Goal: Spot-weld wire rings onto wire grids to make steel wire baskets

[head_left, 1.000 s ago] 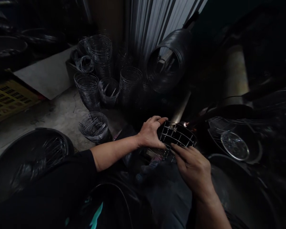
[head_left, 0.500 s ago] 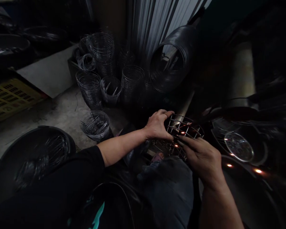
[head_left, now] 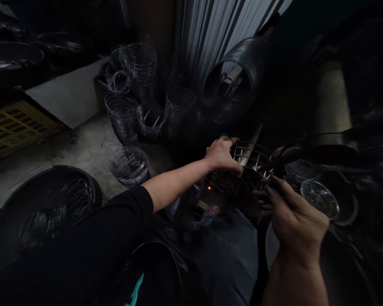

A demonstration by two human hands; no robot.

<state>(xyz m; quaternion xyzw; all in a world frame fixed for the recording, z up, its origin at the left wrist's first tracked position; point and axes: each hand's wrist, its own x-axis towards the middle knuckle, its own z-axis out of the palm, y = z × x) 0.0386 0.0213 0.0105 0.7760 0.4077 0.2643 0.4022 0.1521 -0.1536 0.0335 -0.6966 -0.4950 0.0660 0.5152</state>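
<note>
A small round wire basket [head_left: 256, 160] of crossed metal wires is tipped on its side before me, under a dark machine part. My left hand [head_left: 222, 155] clasps its left side, thumb below and fingers over the rim. On the basket's near right edge, my right hand [head_left: 298, 219] pinches the wires with thumb and bent fingers; the fingertips are partly lost in shadow. A pale bar [head_left: 247, 156] runs behind or through the wires; I cannot tell which. One small orange spark [head_left: 209, 188] glows below my left hand.
Several stacks of wire rings [head_left: 123, 117] stand on the floor ahead. A large wire coil [head_left: 232, 80] leans by a corrugated sheet. Black basins hold wire pieces at left [head_left: 64, 204]. A yellow crate [head_left: 15, 123] sits far left. A thick metal cylinder [head_left: 333, 102] stands at right.
My right hand has moved right and slightly down along the basket, and my left hand has shifted a little right. The basket has turned or shifted right. Most of the bright sparks have gone.
</note>
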